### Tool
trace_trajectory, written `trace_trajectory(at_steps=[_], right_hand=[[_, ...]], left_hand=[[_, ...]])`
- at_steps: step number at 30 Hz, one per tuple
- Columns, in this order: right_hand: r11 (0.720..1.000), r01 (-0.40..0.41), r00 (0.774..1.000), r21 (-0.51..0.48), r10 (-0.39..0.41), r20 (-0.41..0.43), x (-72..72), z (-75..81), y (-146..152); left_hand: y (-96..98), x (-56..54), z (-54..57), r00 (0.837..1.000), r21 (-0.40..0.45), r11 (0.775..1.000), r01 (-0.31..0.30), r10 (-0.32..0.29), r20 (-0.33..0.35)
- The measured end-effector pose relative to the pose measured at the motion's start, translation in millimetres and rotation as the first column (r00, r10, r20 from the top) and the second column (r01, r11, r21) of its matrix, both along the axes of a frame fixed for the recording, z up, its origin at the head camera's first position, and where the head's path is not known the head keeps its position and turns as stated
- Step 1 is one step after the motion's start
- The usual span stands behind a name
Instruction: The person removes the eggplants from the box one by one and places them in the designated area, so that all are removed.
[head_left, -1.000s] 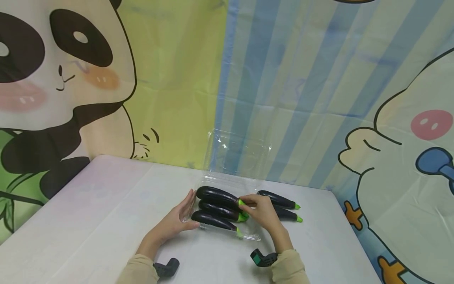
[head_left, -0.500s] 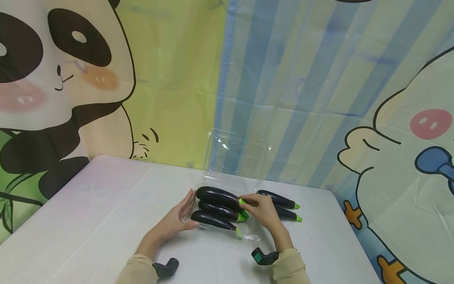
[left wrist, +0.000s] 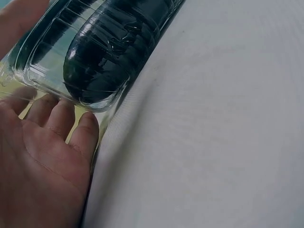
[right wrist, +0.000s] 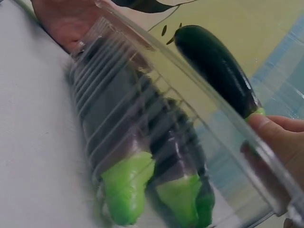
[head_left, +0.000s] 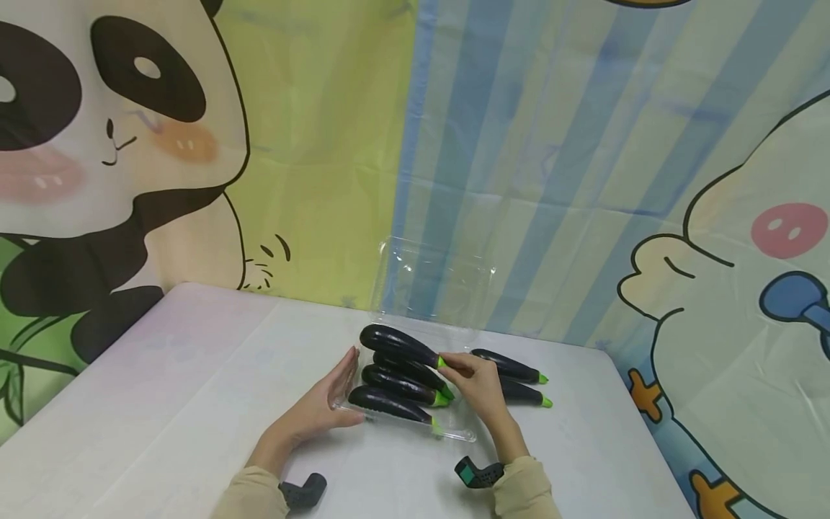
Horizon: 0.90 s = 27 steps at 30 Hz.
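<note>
My right hand [head_left: 481, 382] pinches an eggplant [head_left: 397, 342] by its green stem end, with thumb and fingertips. In the right wrist view that eggplant [right wrist: 216, 66] is raised above the clear plastic container [right wrist: 209, 102], its rounded end pointing up and left. Inside the hinged container [head_left: 463, 425] lie several glossy dark eggplants [head_left: 389, 402] side by side, stems to the right. My left hand [head_left: 314, 409] holds the container's left end, thumb at the front corner. From the left wrist view, the curved fingers [left wrist: 61, 116] meet the container's end wall [left wrist: 47, 83].
The container's clear lid [head_left: 434, 281] stands open at the back. Two more eggplants [head_left: 509, 365] lie on the white table [head_left: 194, 404] to the right of the container. Behind the table hangs a cartoon-printed cloth [head_left: 324, 158].
The pinched eggplant has risen off the ones in the container, its rounded end tilting upward, which uncovers another eggplant beneath. My left hand has stayed at the container's left end.
</note>
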State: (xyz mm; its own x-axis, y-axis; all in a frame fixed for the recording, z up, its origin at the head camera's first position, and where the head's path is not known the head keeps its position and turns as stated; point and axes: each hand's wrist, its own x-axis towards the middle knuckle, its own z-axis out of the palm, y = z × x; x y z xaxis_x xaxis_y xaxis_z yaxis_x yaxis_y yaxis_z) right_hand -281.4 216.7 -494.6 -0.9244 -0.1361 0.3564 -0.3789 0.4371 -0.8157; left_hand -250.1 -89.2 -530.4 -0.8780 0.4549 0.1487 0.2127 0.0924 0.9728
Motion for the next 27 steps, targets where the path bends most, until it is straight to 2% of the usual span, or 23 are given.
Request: trace_trajectory(at_steps=[7, 11, 17, 21, 27], right_hand=[[0.990, 0.020, 0.994, -0.137, -0.034, -0.103, -3.4, -7.0, -4], [0.983, 0.053, 0.993, -0.175, -0.070, -0.096, -3.8, -6.9, -3], [0.977, 0.092, 0.995, -0.190, -0.099, -0.029, -3.1, 0.4, 4], [0.976, 0.123, 0.992, -0.181, -0.127, -0.010, -2.0, 9.5, 13], [0.968, 0.193, 0.978, -0.160, -0.202, -0.043, 13.0, 42.8, 25]], left_hand=[[2.1, 0.7, -1.8, 0.997, -0.074, 0.995, -0.069, 0.070, 0.012], [3.2, 1.1, -1.4, 0.995, -0.094, 0.991, -0.100, 0.102, 0.012], [3.7, 1.2, -1.3, 0.994, -0.083, 0.990, -0.113, 0.113, 0.003], [3.0, 1.6, -1.5, 0.992, -0.069, 0.990, -0.123, 0.123, -0.012], [3.7, 2.1, -1.7, 0.990, -0.080, 0.987, -0.142, 0.143, -0.005]])
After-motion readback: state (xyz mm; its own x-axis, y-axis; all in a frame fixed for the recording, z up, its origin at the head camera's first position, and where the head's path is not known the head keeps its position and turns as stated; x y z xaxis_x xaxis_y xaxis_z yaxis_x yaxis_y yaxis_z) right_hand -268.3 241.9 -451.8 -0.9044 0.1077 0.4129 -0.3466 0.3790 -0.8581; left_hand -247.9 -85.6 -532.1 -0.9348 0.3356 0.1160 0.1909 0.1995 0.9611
